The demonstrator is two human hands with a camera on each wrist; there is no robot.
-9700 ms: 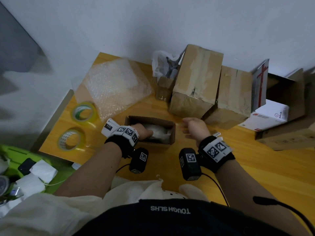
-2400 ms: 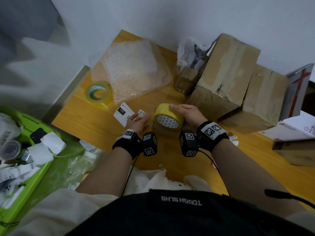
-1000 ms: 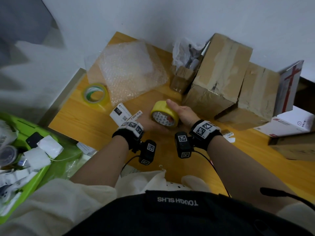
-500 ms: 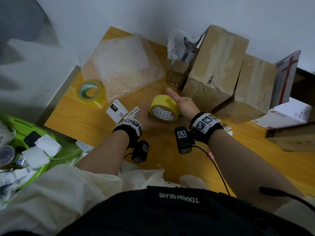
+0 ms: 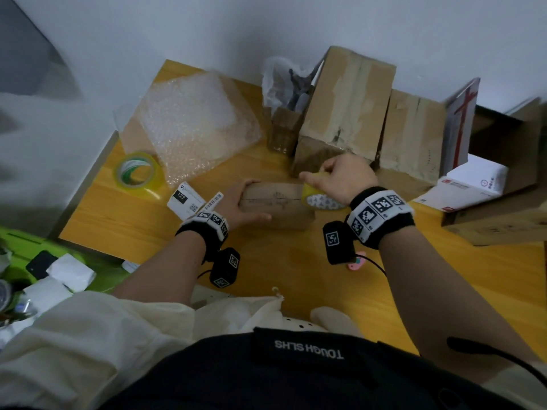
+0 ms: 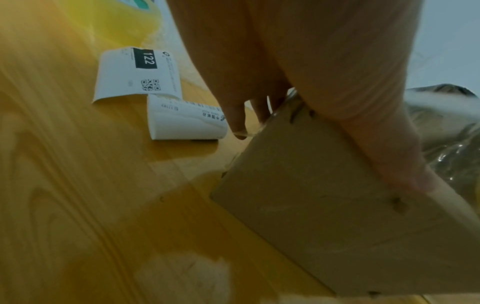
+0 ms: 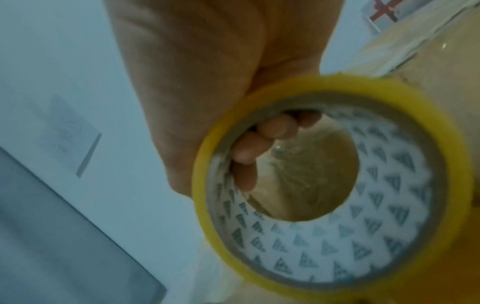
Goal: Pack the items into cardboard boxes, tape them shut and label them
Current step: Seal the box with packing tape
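The small cardboard box [image 5: 276, 207] sits closed near the middle of the wooden table [image 5: 444, 291], flaps down with the seam running along its top. The left hand [image 5: 239, 207] clamps the box's left end, thumb along the near side and fingers [image 6: 237, 115] curled over the far edge; the left wrist view shows them wrapped over the corner. The right hand [image 5: 340, 177] grips the yellow tape roll [image 5: 318, 196] at the box's right end. In the right wrist view its fingertips [image 7: 270, 131] hook inside the patterned core while the palm wraps the outer rim, so that hold is firm.

Just left of the box lie two paper labels [image 5: 189, 199], one printed 122, flat on the table. Farther toward the left edge rests a second tape roll with green print [image 5: 137, 173], partly under a sheet of bubble wrap [image 5: 192, 122] that spreads to the far left corner. Along the far edge, against the wall, stand two larger taped cartons [image 5: 349, 96], with a small open box holding crumpled plastic [image 5: 284, 84] beside them. A white box with red print [image 5: 467, 184] lies toward the right edge.
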